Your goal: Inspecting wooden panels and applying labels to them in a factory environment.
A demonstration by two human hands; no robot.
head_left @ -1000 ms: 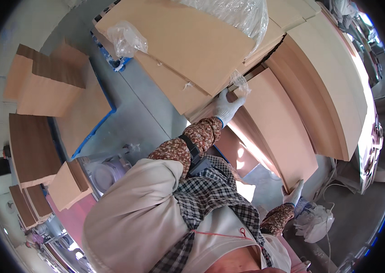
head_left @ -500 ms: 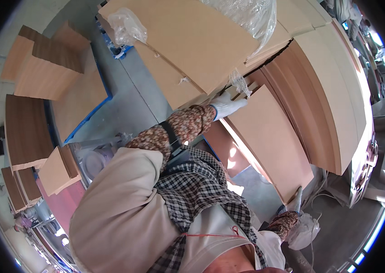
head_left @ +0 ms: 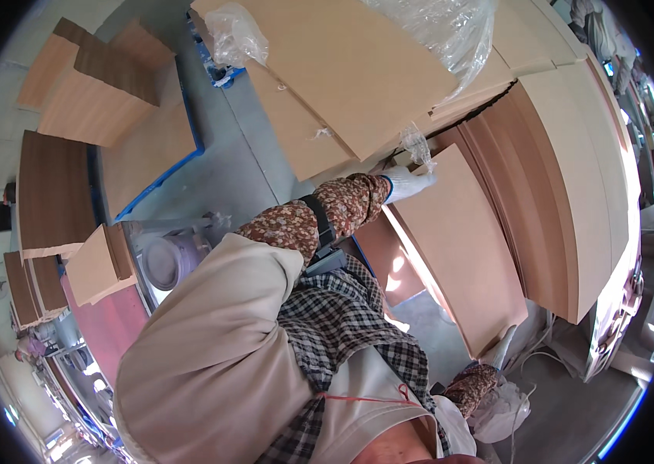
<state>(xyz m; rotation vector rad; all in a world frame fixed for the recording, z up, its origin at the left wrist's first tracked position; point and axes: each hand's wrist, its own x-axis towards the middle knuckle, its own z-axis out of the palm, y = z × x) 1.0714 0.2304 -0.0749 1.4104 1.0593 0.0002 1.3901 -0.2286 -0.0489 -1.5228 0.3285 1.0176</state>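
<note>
A long tan board (head_left: 462, 247) lies across in front of me, with one gloved hand at each end. My left hand (head_left: 410, 184), in a white knitted glove, is closed over the board's far left corner. At the opposite end, my right hand (head_left: 502, 349), also gloved, grips the edge; most of its fingers are hidden. A crumpled strip of clear plastic film (head_left: 417, 147) hangs just above my left hand. Beside the board stands a stack of brown panels (head_left: 524, 193).
Larger tan sheets (head_left: 358, 69) lie beyond, partly under clear plastic wrap (head_left: 443, 39). Panel stacks (head_left: 102, 93) stand at the left on a blue-edged base. A purple round container (head_left: 168, 259) is by my left side. A white plastic bag (head_left: 501, 414) lies near my right forearm.
The whole view has shifted a little. Both hands stay at the board's ends, and the board appears slightly farther from the brown stack's lower end.
</note>
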